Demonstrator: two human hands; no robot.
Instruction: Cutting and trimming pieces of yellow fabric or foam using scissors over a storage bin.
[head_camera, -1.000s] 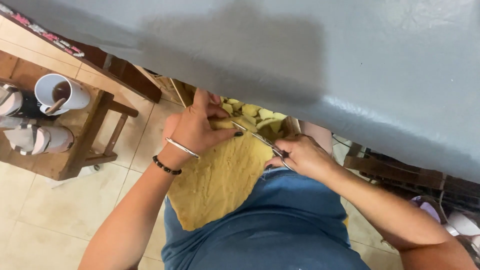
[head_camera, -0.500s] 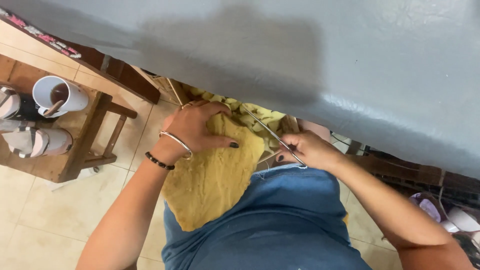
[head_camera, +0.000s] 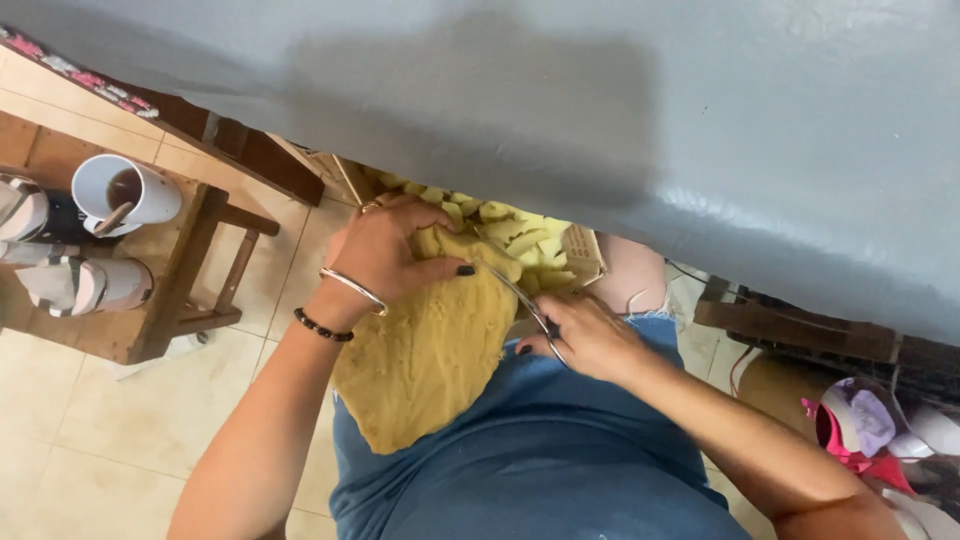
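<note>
Looking down from the head camera, I see both forearms enter from the bottom edge and meet just under the rim of the grey-blue table (head_camera: 620, 110). The left hand (head_camera: 385, 255) is bent at the wrist, palm down, fingers curled over the upper edge of a mustard-yellow fabric piece (head_camera: 430, 350), thumb pressed against its face: it is grasping the fabric. A thin metal bangle and a dark bead bracelet sit on that wrist. The right hand (head_camera: 585, 335) lies lower and to the right, fingers closed through the handles of a pair of metal scissors (head_camera: 525, 300). The blades run up and left from this hand toward the fabric's top edge, just beside the left thumb.

The fabric hangs down over the lap, resting on blue denim clothing (head_camera: 540, 450). Its upper edge lies between the two hands; its rounded lower end sits well below them. Above the hands, a heap of small yellow fabric cuttings (head_camera: 520, 240) lies just beside the fabric's upper edge.

At the left, a wooden stool (head_camera: 170, 290) carries a white mug (head_camera: 125, 195) with dark liquid and a stick-like utensil in it. At the lower right, pink and pale items are cut off by the frame.

The table hides the far end of the cuttings. I cannot tell whether the scissor blades are parted or closed.
</note>
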